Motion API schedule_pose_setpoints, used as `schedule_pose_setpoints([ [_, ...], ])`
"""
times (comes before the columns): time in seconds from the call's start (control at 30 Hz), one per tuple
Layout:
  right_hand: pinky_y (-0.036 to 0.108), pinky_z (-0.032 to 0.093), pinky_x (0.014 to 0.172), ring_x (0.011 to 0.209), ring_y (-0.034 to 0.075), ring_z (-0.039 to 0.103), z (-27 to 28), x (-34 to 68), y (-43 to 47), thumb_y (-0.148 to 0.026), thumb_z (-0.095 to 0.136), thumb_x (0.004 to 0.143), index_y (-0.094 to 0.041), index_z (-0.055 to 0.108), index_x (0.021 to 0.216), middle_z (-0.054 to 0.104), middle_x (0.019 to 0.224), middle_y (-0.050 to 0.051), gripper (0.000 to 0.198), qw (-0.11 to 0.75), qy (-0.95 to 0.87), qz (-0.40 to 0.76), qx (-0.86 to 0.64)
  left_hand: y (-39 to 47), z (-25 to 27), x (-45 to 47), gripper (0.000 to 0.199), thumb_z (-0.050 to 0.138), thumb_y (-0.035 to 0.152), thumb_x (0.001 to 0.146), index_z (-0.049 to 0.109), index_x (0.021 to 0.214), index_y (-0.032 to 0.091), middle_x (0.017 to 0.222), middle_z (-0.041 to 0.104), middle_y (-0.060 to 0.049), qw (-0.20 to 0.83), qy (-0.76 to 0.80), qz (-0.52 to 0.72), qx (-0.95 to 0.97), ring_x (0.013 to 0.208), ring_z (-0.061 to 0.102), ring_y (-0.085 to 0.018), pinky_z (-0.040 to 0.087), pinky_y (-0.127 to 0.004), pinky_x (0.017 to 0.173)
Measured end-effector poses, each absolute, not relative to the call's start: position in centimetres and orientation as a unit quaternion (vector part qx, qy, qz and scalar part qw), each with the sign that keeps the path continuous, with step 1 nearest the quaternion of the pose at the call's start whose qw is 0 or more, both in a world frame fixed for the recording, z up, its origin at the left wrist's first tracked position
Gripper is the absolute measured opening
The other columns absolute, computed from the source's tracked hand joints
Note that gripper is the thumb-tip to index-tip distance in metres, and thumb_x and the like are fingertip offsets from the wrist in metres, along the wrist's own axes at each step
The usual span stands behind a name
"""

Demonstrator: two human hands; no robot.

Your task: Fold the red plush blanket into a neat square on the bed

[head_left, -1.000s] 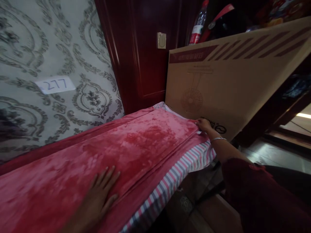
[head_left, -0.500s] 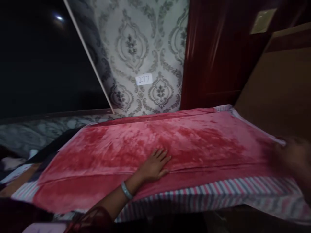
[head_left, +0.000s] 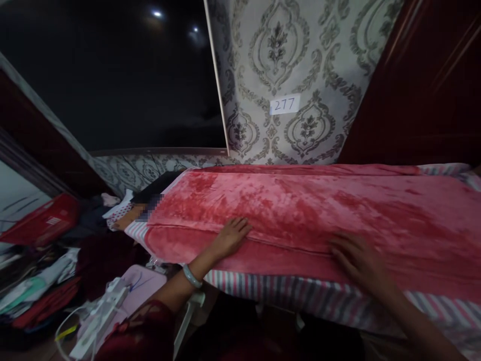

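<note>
A folded red plush blanket (head_left: 300, 205) lies spread long across a surface, with a fold line running along its near part. Under it, a striped cloth (head_left: 270, 288) in grey, pink and white hangs over the front edge. My left hand (head_left: 230, 238), with a pale bangle on the wrist, rests palm down on the blanket near the fold line, fingers stretched out. Farther right, my right hand (head_left: 356, 260) is over the blanket's near part, slightly blurred, its fingers extended and holding nothing.
A dark television screen (head_left: 150, 80) stands behind on the left. Patterned wallpaper bears a label (head_left: 284, 104) reading 277. On the left are a red basket (head_left: 45, 218), piled clothes (head_left: 41, 291) and a white power strip (head_left: 99, 318) on a pink stool (head_left: 141, 281).
The view has swung left, bringing in the basket and clothes. My right hand has come from the blanket's right end to its near middle. My left hand stays on the blanket.
</note>
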State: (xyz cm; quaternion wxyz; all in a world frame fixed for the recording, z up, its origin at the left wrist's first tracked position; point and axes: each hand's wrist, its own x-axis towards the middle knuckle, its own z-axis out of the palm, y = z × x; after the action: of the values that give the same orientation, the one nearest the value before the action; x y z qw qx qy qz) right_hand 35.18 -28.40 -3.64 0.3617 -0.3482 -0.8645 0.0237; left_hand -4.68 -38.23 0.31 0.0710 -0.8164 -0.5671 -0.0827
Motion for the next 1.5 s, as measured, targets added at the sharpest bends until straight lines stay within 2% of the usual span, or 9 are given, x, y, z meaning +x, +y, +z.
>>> schedule_pose_setpoints([
  [0.23, 0.044, 0.052, 0.092, 0.107, 0.025, 0.062, -4.0, 26.6, -30.4, -0.030, 0.047, 0.096, -0.019, 0.070, 0.110, 0.067, 0.116, 0.013, 0.028, 0.361, -0.887, 0.016, -0.287, -40.1, -0.3, -11.4, 0.049, 0.040, 0.006, 0.091, 0.053, 0.137, 0.017, 0.140, 0.055, -0.016, 0.132, -0.649, -0.094, -0.743, 0.130, 0.050, -0.028, 0.042, -0.050, 0.107],
  [0.47, 0.047, 0.049, 0.093, 0.111, 0.029, 0.057, -3.7, 21.2, -31.5, -0.021, 0.053, 0.089, -0.017, 0.063, 0.117, 0.062, 0.120, 0.016, 0.030, 0.322, -0.900, -0.011, -0.294, -39.4, -0.4, -11.6, 0.028, 0.043, 0.009, 0.094, 0.063, 0.111, 0.015, 0.115, 0.063, -0.014, 0.158, -0.578, -0.104, -0.794, 0.109, 0.058, -0.026, 0.048, -0.042, 0.092],
  [0.67, 0.046, 0.047, 0.095, 0.111, 0.029, 0.055, -2.7, 18.7, -32.5, -0.017, 0.053, 0.088, -0.017, 0.060, 0.119, 0.061, 0.120, 0.015, 0.031, 0.293, -0.912, -0.019, -0.285, -38.6, 0.0, -12.1, 0.034, 0.039, 0.006, 0.093, 0.063, 0.115, 0.014, 0.115, 0.065, -0.016, 0.139, -0.571, -0.119, -0.800, 0.108, 0.059, -0.026, 0.047, -0.042, 0.093],
  [0.9, 0.045, 0.047, 0.095, 0.119, 0.030, 0.053, -2.3, 15.9, -32.5, -0.009, 0.052, 0.087, -0.019, 0.053, 0.138, 0.058, 0.133, 0.016, 0.052, 0.258, -0.905, -0.079, -0.329, -38.0, 1.1, -11.7, 0.039, 0.036, 0.005, 0.090, 0.063, 0.116, 0.016, 0.110, 0.065, -0.014, 0.116, -0.595, -0.128, -0.785, 0.103, 0.060, -0.025, 0.047, -0.041, 0.092],
  [1.03, 0.037, 0.050, 0.084, 0.107, 0.026, 0.059, -2.5, 15.9, -31.5, -0.003, 0.046, 0.087, -0.020, 0.061, 0.130, 0.068, 0.118, 0.013, 0.049, 0.251, -0.909, -0.093, -0.319, -38.6, 1.1, -11.7, 0.035, 0.036, 0.006, 0.092, 0.063, 0.112, 0.015, 0.106, 0.065, -0.013, 0.130, -0.578, -0.121, -0.797, 0.101, 0.060, -0.024, 0.046, -0.039, 0.091],
  [1.13, 0.036, 0.051, 0.083, 0.098, 0.024, 0.061, -2.6, 16.4, -31.1, -0.003, 0.045, 0.087, -0.019, 0.064, 0.127, 0.072, 0.106, 0.010, 0.047, 0.284, -0.909, -0.082, -0.293, -39.2, 0.6, -12.0, 0.031, 0.042, 0.010, 0.092, 0.062, 0.116, 0.015, 0.113, 0.064, -0.014, 0.146, -0.557, -0.119, -0.809, 0.105, 0.059, -0.025, 0.045, -0.041, 0.093],
  [1.23, 0.038, 0.051, 0.085, 0.098, 0.025, 0.061, -2.7, 16.7, -31.0, -0.003, 0.044, 0.086, -0.021, 0.065, 0.127, 0.073, 0.105, 0.010, 0.049, 0.306, -0.909, -0.075, -0.273, -39.5, 0.2, -12.6, 0.032, 0.048, 0.013, 0.091, 0.060, 0.121, 0.016, 0.123, 0.062, -0.015, 0.160, -0.559, -0.106, -0.806, 0.110, 0.057, -0.026, 0.045, -0.042, 0.094],
  [1.33, 0.039, 0.052, 0.086, 0.097, 0.025, 0.062, -2.6, 16.7, -30.8, -0.003, 0.044, 0.085, -0.023, 0.066, 0.126, 0.073, 0.105, 0.009, 0.051, 0.315, -0.909, -0.076, -0.261, -39.8, 0.3, -13.7, 0.039, 0.043, 0.008, 0.091, 0.058, 0.126, 0.016, 0.131, 0.059, -0.015, 0.189, -0.601, -0.080, -0.772, 0.117, 0.055, -0.027, 0.044, -0.043, 0.097],
  [1.5, 0.038, 0.053, 0.085, 0.096, 0.025, 0.062, -2.8, 16.8, -31.0, -0.003, 0.043, 0.085, -0.022, 0.067, 0.123, 0.073, 0.104, 0.008, 0.049, 0.333, -0.903, -0.081, -0.258, -40.8, 1.3, -16.5, 0.041, 0.040, 0.005, 0.089, 0.062, 0.121, 0.019, 0.119, 0.064, -0.013, 0.176, -0.646, -0.055, -0.741, 0.111, 0.057, -0.026, 0.046, -0.043, 0.092],
])
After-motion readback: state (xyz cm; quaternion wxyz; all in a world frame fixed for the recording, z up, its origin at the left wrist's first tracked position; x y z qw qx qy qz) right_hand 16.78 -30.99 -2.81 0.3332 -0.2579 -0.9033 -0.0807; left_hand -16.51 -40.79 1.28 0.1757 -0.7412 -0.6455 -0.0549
